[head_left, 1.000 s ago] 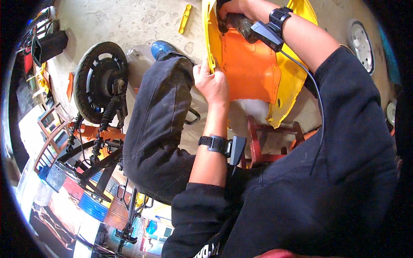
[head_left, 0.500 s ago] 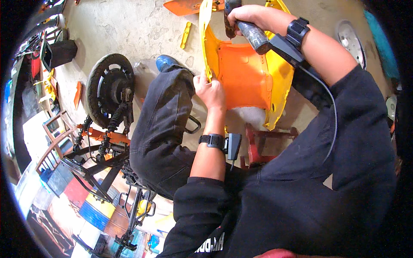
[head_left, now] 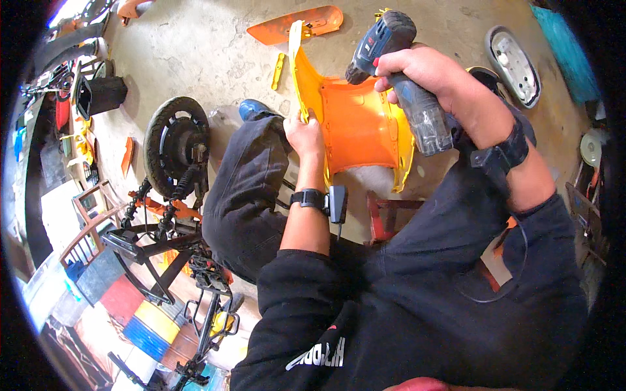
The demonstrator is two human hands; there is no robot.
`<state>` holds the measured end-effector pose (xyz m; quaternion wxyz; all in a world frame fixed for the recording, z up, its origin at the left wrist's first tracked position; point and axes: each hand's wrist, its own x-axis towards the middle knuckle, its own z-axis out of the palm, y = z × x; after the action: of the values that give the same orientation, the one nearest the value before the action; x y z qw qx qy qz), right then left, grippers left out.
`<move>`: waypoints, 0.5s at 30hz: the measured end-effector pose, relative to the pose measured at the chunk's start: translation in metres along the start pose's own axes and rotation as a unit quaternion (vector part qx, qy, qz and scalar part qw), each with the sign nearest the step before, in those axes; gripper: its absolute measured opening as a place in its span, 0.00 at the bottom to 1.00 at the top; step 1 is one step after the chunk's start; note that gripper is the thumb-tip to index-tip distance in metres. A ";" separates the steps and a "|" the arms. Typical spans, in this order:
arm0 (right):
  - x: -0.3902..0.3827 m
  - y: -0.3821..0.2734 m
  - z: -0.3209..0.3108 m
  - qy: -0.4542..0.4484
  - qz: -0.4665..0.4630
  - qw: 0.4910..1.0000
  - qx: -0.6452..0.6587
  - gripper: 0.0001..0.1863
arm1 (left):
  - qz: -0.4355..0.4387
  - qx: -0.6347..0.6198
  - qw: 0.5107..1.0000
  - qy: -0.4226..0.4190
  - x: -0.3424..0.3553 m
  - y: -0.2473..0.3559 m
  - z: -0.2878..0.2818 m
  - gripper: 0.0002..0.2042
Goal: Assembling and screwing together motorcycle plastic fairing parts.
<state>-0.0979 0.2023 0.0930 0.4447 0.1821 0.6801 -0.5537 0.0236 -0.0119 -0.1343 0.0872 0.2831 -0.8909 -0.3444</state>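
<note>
In front of me is a curved plastic body panel, its middle orange (head_left: pixel 358 124) and its side flanges yellow (head_left: pixel 301 72). My left hand (head_left: pixel 305 135) is closed on the rim of the left flange. My right hand (head_left: pixel 427 70) grips a blue and black cordless drill (head_left: pixel 385 40) by its handle, above the panel's right side. The drill's chuck points down and left, apart from the panel as far as I can see. Its battery end hangs toward me over the right flange.
On the floor lie an orange panel (head_left: pixel 297 25), a small yellow strip (head_left: pixel 278 72) and a white oval part (head_left: pixel 514 65). To my left stands a vehicle frame with a black-tyred wheel (head_left: pixel 175 146). A red stool (head_left: pixel 385 218) stands between my legs.
My right hand has swung the drill up off the panel and turned it, so its body now shows fully. My left hand keeps its hold on the flange.
</note>
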 end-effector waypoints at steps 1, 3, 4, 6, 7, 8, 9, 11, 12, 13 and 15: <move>-0.003 0.003 -0.001 0.003 -0.008 1.000 0.019 0.12 | -0.030 0.020 0.998 -0.055 0.008 -0.006 -0.006 0.15; -0.005 0.011 -0.008 -0.006 -0.034 0.998 0.054 0.12 | -0.019 0.130 0.990 -0.053 0.011 -0.001 -0.014 0.25; -0.006 0.014 -0.013 -0.007 -0.036 0.998 0.055 0.12 | -0.018 0.131 0.990 -0.051 0.011 0.007 -0.020 0.25; -0.006 0.015 -0.022 0.011 -0.076 0.995 0.058 0.13 | 0.037 0.117 0.992 -0.037 0.017 0.018 -0.034 0.28; -0.004 0.015 -0.021 0.003 -0.089 0.994 0.060 0.13 | 0.020 0.079 0.993 -0.084 0.029 0.019 -0.050 0.32; -0.004 0.011 -0.022 -0.019 -0.086 0.994 0.067 0.13 | 0.003 0.016 0.996 -0.092 0.035 0.021 -0.062 0.28; -0.002 0.017 -0.029 -0.008 -0.095 0.993 0.070 0.13 | -0.050 -0.080 0.989 -0.115 0.029 0.064 -0.081 0.25; -0.012 0.017 -0.033 -0.004 -0.108 0.992 0.071 0.12 | -0.158 -0.292 0.926 -0.181 0.020 0.102 -0.119 0.20; -0.017 0.016 -0.035 -0.015 -0.118 0.990 0.081 0.12 | -0.209 -0.403 0.861 -0.228 0.023 0.101 -0.131 0.19; -0.021 0.016 -0.036 -0.025 -0.128 0.987 0.091 0.11 | -0.243 -0.457 0.814 -0.262 0.018 0.111 -0.145 0.19; -0.027 0.018 -0.036 -0.046 -0.136 0.984 0.102 0.11 | -0.274 -0.490 0.781 -0.274 0.010 0.116 -0.152 0.20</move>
<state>-0.0846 0.2478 0.1031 0.3756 0.1066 0.6172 -0.6831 0.0170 -0.0335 0.0556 -0.1314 0.3283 -0.4733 -0.8068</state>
